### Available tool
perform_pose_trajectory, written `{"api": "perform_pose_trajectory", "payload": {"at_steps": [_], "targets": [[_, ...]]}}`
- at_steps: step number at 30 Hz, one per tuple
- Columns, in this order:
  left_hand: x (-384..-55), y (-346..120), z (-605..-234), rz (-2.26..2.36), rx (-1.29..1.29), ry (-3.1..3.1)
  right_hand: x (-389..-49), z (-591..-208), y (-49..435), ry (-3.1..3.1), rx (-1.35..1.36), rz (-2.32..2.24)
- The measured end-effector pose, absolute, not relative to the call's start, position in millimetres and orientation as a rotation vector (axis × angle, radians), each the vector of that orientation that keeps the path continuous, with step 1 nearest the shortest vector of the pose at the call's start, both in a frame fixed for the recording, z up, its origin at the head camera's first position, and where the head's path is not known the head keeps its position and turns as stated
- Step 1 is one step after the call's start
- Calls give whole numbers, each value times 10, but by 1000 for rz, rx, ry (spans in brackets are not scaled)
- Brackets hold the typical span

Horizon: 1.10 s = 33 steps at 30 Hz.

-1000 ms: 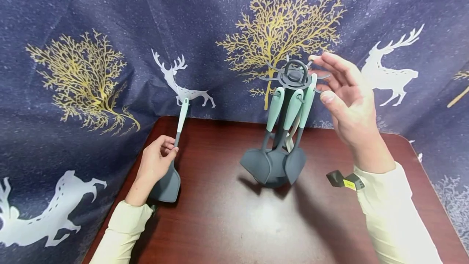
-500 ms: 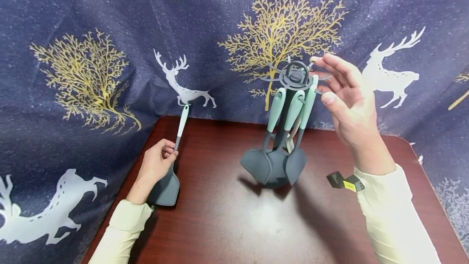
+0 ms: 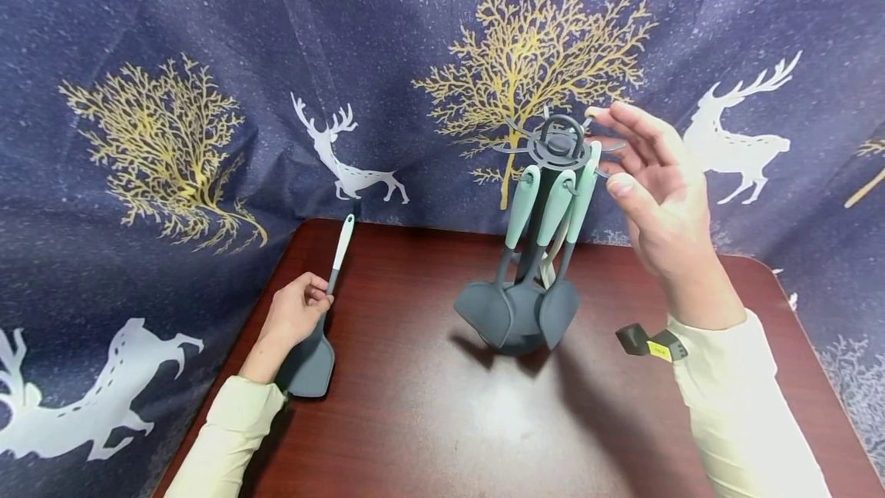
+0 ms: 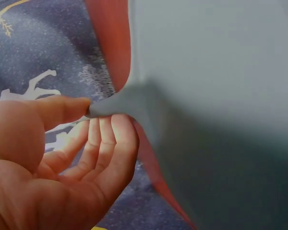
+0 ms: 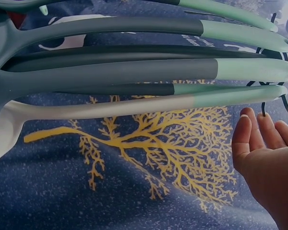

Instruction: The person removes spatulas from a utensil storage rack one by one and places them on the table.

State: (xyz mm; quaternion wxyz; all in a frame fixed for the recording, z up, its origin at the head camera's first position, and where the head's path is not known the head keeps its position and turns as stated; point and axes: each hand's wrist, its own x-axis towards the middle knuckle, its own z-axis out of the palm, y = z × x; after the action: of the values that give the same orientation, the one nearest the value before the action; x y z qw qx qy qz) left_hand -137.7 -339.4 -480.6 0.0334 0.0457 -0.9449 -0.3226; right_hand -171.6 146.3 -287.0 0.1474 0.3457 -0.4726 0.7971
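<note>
On the left, my left hand [image 3: 293,315] pinches a spatula [image 3: 309,366] by its dark neck, between thumb and fingers. The spatula has a broad grey blade and a pale mint handle pointing away from me; the blade fills much of the left wrist view. A dark utensil rack [image 3: 556,146] with a ring top and radiating hooks stands right of centre. From its hooks hang several mint-handled utensils, among them a ladle [image 3: 522,321]. My right hand [image 3: 660,183] is raised at the rack's right side, fingers loosely bent and spread, fingertips [image 5: 266,120] right at the hooks.
Everything stands over a reddish-brown table [image 3: 415,421]. A dark blue cloth [image 3: 387,37] with trees and deer hangs close behind it and at the sides. A beige-headed utensil [image 5: 110,106] also hangs on the rack. A small black device [image 3: 650,342] sits at the right cuff.
My left hand has moved the spatula slightly toward me and lower, so its handle end sits nearer the table's back edge. The right hand and the rack stay nearly still.
</note>
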Motion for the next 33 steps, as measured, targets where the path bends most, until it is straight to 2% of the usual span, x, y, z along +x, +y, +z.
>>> {"api": "perform_pose_trajectory", "payload": {"at_steps": [33], "targets": [[-1464, -3532, -4960, -944, 143, -2986, -1721, -2875, 1450, -1333, 979, 2318]]}}
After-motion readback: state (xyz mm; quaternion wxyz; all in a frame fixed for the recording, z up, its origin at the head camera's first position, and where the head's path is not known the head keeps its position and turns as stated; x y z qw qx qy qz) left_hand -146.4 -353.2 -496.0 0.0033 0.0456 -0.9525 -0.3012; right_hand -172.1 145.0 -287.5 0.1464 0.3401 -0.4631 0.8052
